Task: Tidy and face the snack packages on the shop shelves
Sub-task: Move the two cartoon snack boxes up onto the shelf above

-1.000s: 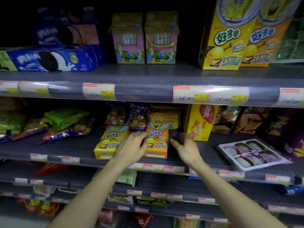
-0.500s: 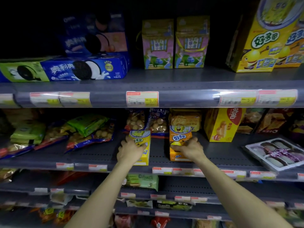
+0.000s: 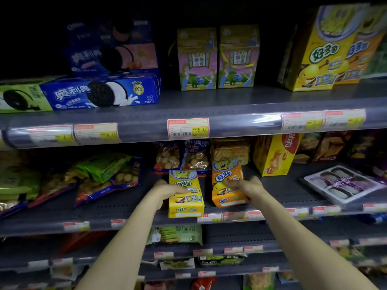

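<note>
Standing now upright: both boxes point(image 3: 186, 195).

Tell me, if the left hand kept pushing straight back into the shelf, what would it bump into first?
The left hand already grips the yellow box. Straight behind, it would probably meet the bags of round snacks first, though depth is hard to judge.

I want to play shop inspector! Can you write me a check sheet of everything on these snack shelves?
Surface: grey middle shelf, price tags along its front edge.
Job's things: yellow fish-cracker box and orange fish-cracker box, both upright, side by side.
Clutter: cookie bags lying flat and askew; mochi tray tilted.
Hands: left hand grips the yellow box; right hand grips the orange box.
Cables: nothing seen.
Surroundings: blue Oreo box and pink house-shaped cartons above; Franzzi pack below.
</note>
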